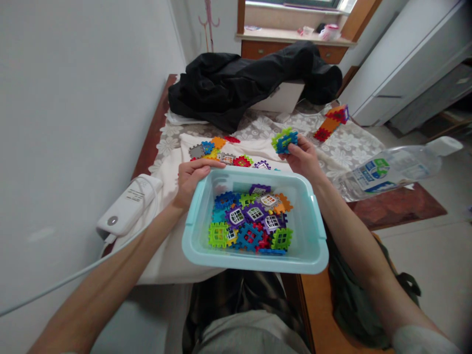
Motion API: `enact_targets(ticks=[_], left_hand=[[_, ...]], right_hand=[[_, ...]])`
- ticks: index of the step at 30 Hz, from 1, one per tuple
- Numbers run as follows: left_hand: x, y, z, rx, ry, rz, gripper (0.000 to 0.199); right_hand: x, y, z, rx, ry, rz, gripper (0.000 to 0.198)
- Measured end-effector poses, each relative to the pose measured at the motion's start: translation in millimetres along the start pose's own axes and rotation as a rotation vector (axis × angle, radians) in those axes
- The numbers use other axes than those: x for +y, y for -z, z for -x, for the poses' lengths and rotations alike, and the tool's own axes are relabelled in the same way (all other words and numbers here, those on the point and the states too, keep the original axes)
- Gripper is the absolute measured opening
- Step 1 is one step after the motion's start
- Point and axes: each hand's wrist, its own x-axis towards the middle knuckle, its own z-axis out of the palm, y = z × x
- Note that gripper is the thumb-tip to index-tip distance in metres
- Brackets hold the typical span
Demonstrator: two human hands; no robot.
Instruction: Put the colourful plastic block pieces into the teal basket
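Observation:
A light blue plastic bin [254, 265] sits in front of me at the table's near edge. Several interlocking plastic building tiles [254, 213] in purple, blue, green, red and orange lie inside it, some with white window inserts. My left hand [193, 179] grips the bin's far left corner, its fingers along the rim. Beyond the far right corner, my right hand [304, 153] is raised, pinching a green and a blue building tile [284, 141] one against the other. More loose tiles [217, 150] lie on the white cloth behind the bin, partly hidden by it.
A clear plastic bottle [394, 169] lies at the right, near a built orange and red tile piece [332, 123]. A white device [129, 206] with a cable is at the left by the wall. Black fabric [250, 81] is heaped at the back. A dark bag [354, 290] sits lower right.

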Motion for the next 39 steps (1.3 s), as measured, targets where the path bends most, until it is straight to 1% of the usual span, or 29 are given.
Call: enact_targets(ticks=[1, 3, 5, 7, 9, 10, 15, 17, 18, 19, 20, 21, 23, 24, 25, 26, 27, 29, 31, 33, 35, 39], left_hand=[[-0.8, 0.4, 0.0, -0.006, -0.001, 0.007, 0.025], [-2.0, 1.2, -0.1, -0.015, 0.0, 0.015, 0.024], [-1.8, 1.2, -0.5, -0.012, -0.001, 0.011, 0.024], [0.1, 0.3, -0.8, -0.001, 0.003, 0.004, 0.023], [2.6, -1.1, -0.8, 0.005, 0.014, 0.007, 0.022], [3.7, -1.7, -0.7, 0.005, 0.023, 0.016, 0.022], [3.1, -2.1, 0.4, -0.001, 0.049, 0.06, 0.021], [1.1, -1.3, 0.5, 0.001, 0.044, 0.051, 0.021], [0.2, -0.9, 0.5, 0.002, 0.044, 0.048, 0.021], [-0.4, -0.6, 0.4, 0.001, 0.048, 0.048, 0.021], [-0.7, -0.4, 0.4, 0.003, 0.052, 0.047, 0.022], [-0.6, -0.4, 0.3, 0.005, 0.051, 0.045, 0.022], [0.3, -0.9, 0.2, 0.003, 0.045, 0.038, 0.023], [1.1, -1.4, 0.1, 0.009, 0.044, 0.034, 0.023], [2.0, -2.0, -0.1, 0.012, 0.04, 0.031, 0.023], [2.9, -2.7, -0.3, 0.017, 0.036, 0.03, 0.022], [3.8, -3.3, -0.6, 0.022, 0.029, 0.029, 0.022], [5.3, -4.2, -1.3, 0.02, -0.002, 0.019, 0.021], [6.3, -4.6, -1.6, 0.009, -0.026, 0.011, 0.022], [6.9, -4.5, -1.5, 0.008, -0.019, 0.016, 0.022], [7.4, -4.2, -1.1, 0.01, -0.003, 0.017, 0.022], [8.0, -3.4, -1.5, 0.005, 0.0, -0.015, 0.022]], right_hand=[[-4.8, -2.4, 2.3, -0.02, -0.004, -0.087, 0.037], [-14.9, -6.0, 7.6, -0.116, -0.019, -0.152, 0.038], [-23.9, -7.2, 12.4, -0.286, -0.019, -0.095, 0.034], [-30.3, -6.3, 14.7, -0.452, 0.016, 0.003, 0.028], [-34.3, -4.3, 14.6, -0.569, 0.046, 0.066, 0.026], [-35.8, -3.2, 14.0, -0.604, 0.049, 0.075, 0.027], [-45.5, -2.8, 11.7, -0.749, 0.034, 0.085, 0.035], [-48.9, -6.7, 13.5, -0.844, 0.015, 0.089, 0.048], [-49.2, -9.4, 15.1, -0.869, -0.009, 0.085, 0.056], [-48.0, -12.5, 16.8, -0.845, -0.04, 0.073, 0.064], [-45.2, -15.4, 18.3, -0.773, -0.075, 0.059, 0.07], [-40.5, -17.9, 19.5, -0.66, -0.108, 0.051, 0.075], [-26.3, -19.8, 19.6, -0.387, -0.135, 0.083, 0.078], [-17.4, -18.8, 18.4, -0.291, -0.118, 0.149, 0.077], [-7.8, -16.6, 16.6, -0.238, -0.083, 0.252, 0.072], [2.3, -13.4, 14.4, -0.24, -0.039, 0.385, 0.066], [12.5, -9.7, 12.1, -0.289, 0.011, 0.542, 0.061], [31.4, -2.8, 7.6, -0.441, 0.1, 0.832, 0.061], [45.9, 1.5, 3.6, -0.56, 0.125, 1.016, 0.056], [53.5, 2.8, 0.2, -0.617, 0.13, 1.094, 0.045], [53.3, 2.2, -2.0, -0.634, 0.146, 1.114, 0.04], [39.5, -1.6, 0.8, -0.583, 0.178, 1.112, 0.036]])
